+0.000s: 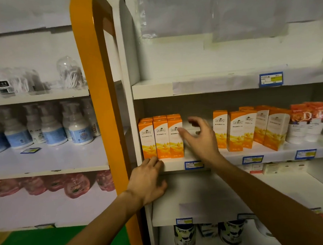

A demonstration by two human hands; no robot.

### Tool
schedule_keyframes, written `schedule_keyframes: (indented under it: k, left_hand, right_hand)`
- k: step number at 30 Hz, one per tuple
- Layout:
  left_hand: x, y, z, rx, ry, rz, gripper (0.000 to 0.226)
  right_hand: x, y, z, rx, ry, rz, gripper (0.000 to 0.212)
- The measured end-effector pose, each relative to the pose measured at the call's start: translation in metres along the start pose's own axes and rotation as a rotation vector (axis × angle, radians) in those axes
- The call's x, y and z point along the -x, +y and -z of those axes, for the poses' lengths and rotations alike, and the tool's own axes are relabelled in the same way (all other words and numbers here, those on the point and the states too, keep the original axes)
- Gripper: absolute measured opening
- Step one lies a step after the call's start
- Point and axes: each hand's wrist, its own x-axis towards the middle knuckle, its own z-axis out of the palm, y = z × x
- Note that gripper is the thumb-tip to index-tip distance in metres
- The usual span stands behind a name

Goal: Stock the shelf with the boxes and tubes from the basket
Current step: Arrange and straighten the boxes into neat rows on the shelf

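- My right hand (200, 137) is hovering open and empty, just right of the upright orange boxes (161, 138), nearer them.
- My left hand (147, 180) is resting open on the shelf (175, 164) edge below.

A white shelf (273, 153) with blue price tags (252, 159) along its front edge carries three upright orange boxes (161, 139) at its left end, a looser, partly tilted group of orange boxes (252, 128) farther right, and white tubes (308, 123) at its far right.
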Motion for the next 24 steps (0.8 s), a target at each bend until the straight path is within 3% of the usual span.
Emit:
schedule_keyframes:
  k: [6,9,11,16,24]
  left_hand:
    - [0.000,-0.007,-0.002,0.084,0.017,0.013,0.056]
    - [0.004,-0.012,-0.007,0.094,0.004,-0.023,0.052]
    - [0.004,-0.018,-0.009,0.078,-0.006,-0.056,0.047]
    - [0.000,-0.026,-0.012,0.081,0.040,-0.088,0.033]
    - [-0.004,-0.028,-0.021,0.085,0.121,-0.062,0.021]
  right_hand:
    - [-0.036,-0.019,-0.005,-0.136,-0.283,-0.176,0.114]
    - [-0.043,-0.004,-0.012,-0.298,-0.387,-0.323,0.132]
    - [-0.045,0.009,-0.019,-0.357,-0.432,-0.371,0.126]
    - [-0.040,0.027,-0.035,-0.285,-0.499,-0.354,0.088]
    - [-0.032,0.044,-0.043,-0.252,-0.521,-0.352,0.070]
